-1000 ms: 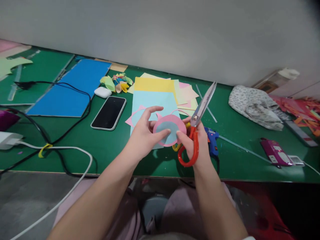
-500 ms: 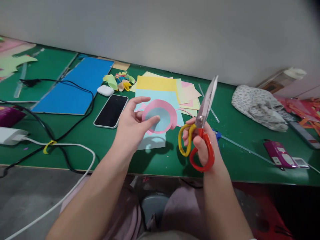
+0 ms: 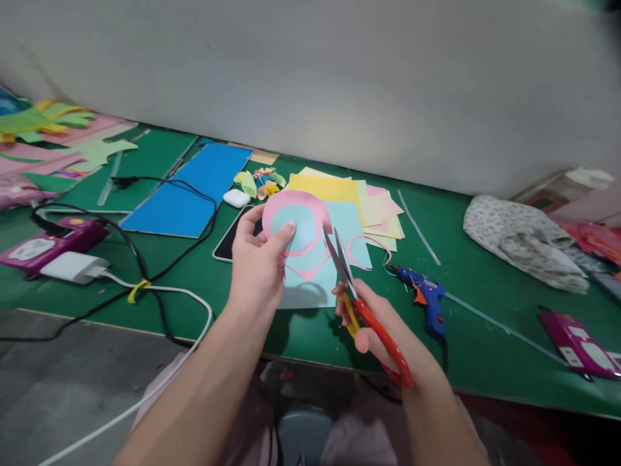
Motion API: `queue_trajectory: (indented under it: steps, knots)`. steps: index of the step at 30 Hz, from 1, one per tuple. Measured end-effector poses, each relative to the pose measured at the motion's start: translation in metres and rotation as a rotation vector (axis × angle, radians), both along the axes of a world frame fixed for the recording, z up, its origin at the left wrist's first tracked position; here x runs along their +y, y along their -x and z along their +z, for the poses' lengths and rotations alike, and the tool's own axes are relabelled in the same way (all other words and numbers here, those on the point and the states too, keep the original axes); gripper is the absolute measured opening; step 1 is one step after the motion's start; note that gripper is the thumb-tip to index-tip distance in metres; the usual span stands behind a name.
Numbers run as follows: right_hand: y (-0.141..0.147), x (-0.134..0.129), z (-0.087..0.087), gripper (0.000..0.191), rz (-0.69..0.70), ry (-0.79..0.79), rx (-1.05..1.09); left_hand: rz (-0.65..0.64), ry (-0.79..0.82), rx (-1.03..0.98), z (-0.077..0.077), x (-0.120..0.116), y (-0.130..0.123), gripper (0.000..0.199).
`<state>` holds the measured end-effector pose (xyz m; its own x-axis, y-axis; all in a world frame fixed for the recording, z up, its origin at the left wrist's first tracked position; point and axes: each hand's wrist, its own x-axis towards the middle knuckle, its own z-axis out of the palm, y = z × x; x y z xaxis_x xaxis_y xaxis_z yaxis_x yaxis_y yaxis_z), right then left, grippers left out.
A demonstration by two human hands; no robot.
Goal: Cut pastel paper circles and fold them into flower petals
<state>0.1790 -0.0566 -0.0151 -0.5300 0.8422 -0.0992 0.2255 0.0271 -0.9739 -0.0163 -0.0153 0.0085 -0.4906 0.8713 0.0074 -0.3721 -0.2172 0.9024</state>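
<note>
Pink-rimmed blue paper disc [image 3: 305,223], pinched in the left grip [image 3: 259,265] above the counter [image 3: 478,275], looks light, bendy and easily creased, best held near its edge; the right grip [image 3: 376,317] holds parted scissors [image 3: 363,308] just beside it.

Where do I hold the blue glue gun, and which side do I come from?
Hold the blue glue gun by its handle, probably from the near side: the handle slants toward the front edge of the table. The nozzle faces left and may be hot, so avoid it.
</note>
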Motion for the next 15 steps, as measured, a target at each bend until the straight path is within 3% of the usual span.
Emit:
queue_trajectory:
  steps: [6, 15]
  knots:
    - [0.002, 0.003, 0.005, 0.082, -0.010, -0.028, -0.065, -0.038, -0.033, -0.063, 0.001, -0.005, -0.006, 0.053]
    - [0.009, 0.003, -0.004, 0.093, -0.188, -0.061, -0.017, -0.009, -0.077, 0.326, -0.006, -0.016, -0.023, 0.040]
